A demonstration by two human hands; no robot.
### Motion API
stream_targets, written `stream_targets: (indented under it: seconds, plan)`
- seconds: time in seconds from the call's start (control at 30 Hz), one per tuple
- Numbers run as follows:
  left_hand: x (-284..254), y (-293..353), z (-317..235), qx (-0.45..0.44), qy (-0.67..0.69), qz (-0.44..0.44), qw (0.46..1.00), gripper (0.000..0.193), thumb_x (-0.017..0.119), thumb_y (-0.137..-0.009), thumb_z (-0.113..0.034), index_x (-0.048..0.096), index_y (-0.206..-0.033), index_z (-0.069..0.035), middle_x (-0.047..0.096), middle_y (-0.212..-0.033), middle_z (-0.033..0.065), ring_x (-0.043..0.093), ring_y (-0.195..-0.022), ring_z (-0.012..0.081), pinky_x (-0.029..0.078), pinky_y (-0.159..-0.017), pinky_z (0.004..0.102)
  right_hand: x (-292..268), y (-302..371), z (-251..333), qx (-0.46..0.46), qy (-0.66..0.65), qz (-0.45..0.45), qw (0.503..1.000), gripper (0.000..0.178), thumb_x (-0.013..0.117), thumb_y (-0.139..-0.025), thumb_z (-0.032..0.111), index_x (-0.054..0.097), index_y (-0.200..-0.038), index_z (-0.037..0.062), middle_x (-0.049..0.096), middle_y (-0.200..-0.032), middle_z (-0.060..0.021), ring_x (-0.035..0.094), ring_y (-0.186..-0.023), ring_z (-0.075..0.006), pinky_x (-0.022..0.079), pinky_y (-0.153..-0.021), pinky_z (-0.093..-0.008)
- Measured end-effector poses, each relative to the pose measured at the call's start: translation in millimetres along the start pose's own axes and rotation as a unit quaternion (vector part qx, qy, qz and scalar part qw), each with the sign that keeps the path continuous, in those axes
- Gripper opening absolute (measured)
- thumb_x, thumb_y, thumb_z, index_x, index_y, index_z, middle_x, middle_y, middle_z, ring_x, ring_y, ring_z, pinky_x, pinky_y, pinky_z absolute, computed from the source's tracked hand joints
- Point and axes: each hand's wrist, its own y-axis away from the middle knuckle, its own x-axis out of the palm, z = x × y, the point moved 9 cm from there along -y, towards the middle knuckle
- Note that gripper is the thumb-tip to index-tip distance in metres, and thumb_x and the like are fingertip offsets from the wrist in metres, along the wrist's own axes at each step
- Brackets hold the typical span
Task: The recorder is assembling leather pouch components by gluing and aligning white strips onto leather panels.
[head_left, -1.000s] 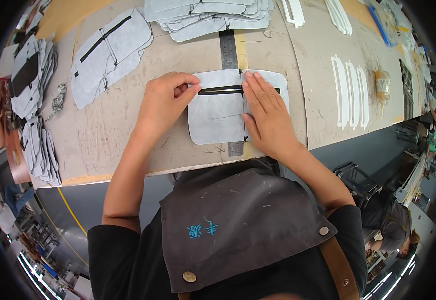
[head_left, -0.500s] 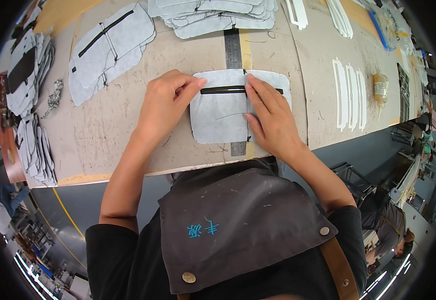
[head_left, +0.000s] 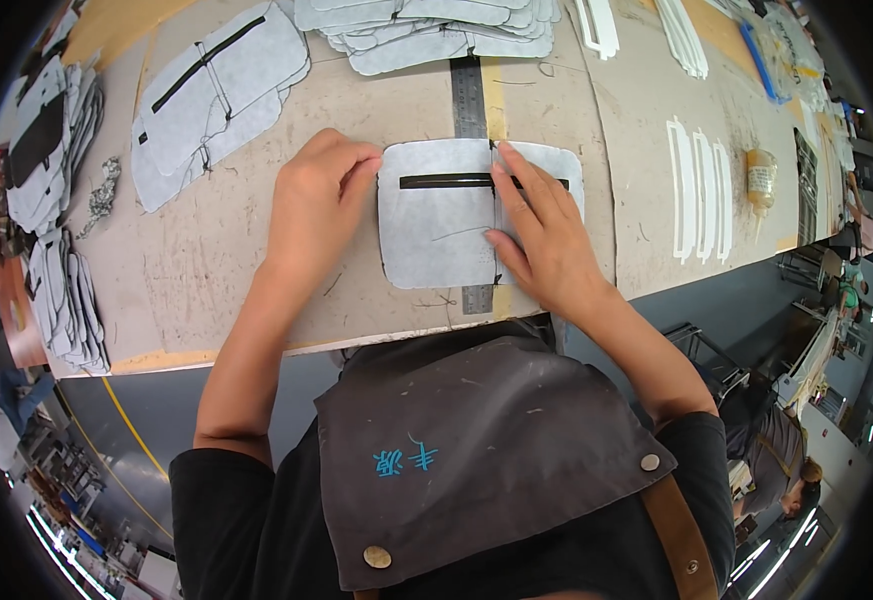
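Observation:
A pale grey fabric panel [head_left: 436, 235] with rounded corners lies flat in front of me. A black strip with a narrow slit [head_left: 446, 181] crosses its upper part, and a loose dark thread curves over its middle. My right hand [head_left: 546, 230] rests on the panel's right side, fingers stretched out and partly covering the strip. Beside the panel's upper left corner is my left hand [head_left: 321, 200], thumb and fingertips pinched together; whatever is between them is too small to make out. A metal ruler [head_left: 468, 100] runs underneath the panel.
Stacked grey panels [head_left: 436, 40] stand behind, with more panels [head_left: 216, 100] at the far left and bundles [head_left: 51, 160] along the left edge. White frame-shaped strips [head_left: 698, 190] and a glue bottle [head_left: 760, 180] lie to the right. The table's front edge [head_left: 356, 343] is near me.
My left hand has moved left, from over the panel's upper left corner to just beyond its edge, still pinched. My right hand stays on the panel almost unmoved.

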Motion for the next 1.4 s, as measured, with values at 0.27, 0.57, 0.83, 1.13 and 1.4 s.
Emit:
stream_targets:
  seconds: [0.27,0.57,0.83,1.13,1.4]
  plan:
    - [55,19,-68,0.226,-0.156,0.068,0.959,0.052,0.065,-0.085,-0.023,0.051,-0.13,-0.002,0.044,-0.143,0.0103,0.04,-0.133,0.0253,0.033,-0.108,0.0432,10,0,4,-0.036,0.074,0.026,0.996,0.057,0.065,-0.084,0.018,0.045,-0.133,-0.006,0.039,-0.144,-0.0191,0.034,-0.137,-0.0327,0.029,-0.112,-0.0434]
    - [39,35,-27,0.141,-0.303,0.103,0.937,0.072,0.06,-0.085,-0.047,0.043,-0.138,-0.002,0.037,-0.149,0.0088,0.029,-0.14,0.0206,0.019,-0.115,0.0457,16,3,5,-0.027,0.048,0.05,0.997,0.061,0.061,-0.087,0.019,0.038,-0.135,-0.0101,0.03,-0.149,-0.0228,0.026,-0.14,-0.0366,0.024,-0.114,-0.0457]
    - [54,14,-56,0.15,-0.222,0.089,0.959,0.074,0.058,-0.086,-0.047,0.039,-0.138,0.003,0.035,-0.148,0.0164,0.028,-0.14,0.0285,0.023,-0.114,0.0444,14,3,8,-0.026,0.063,0.029,0.997,0.057,0.059,-0.087,0.018,0.041,-0.134,-0.0094,0.035,-0.146,-0.0228,0.028,-0.139,-0.0362,0.024,-0.114,-0.045]
    - [98,19,-77,0.231,-0.198,0.146,0.941,0.081,0.059,-0.085,-0.048,0.034,-0.141,0.005,0.027,-0.152,0.0168,0.023,-0.143,0.0284,0.019,-0.116,0.0426,3,13,-17,0.022,-0.035,-0.083,0.996,0.047,0.055,-0.081,-0.001,0.047,-0.127,-0.0112,0.043,-0.138,-0.0245,0.037,-0.134,-0.038,0.03,-0.11,-0.049]
    - [99,21,-76,0.238,-0.205,0.153,0.937,0.091,0.065,-0.078,-0.055,0.036,-0.14,0.005,0.027,-0.152,0.0178,0.023,-0.143,0.0279,0.019,-0.116,0.043,-14,14,-12,0.041,0.109,-0.06,0.991,0.057,0.06,-0.084,0.009,0.04,-0.133,-0.01,0.037,-0.144,-0.0236,0.033,-0.137,-0.0371,0.026,-0.113,-0.0451]
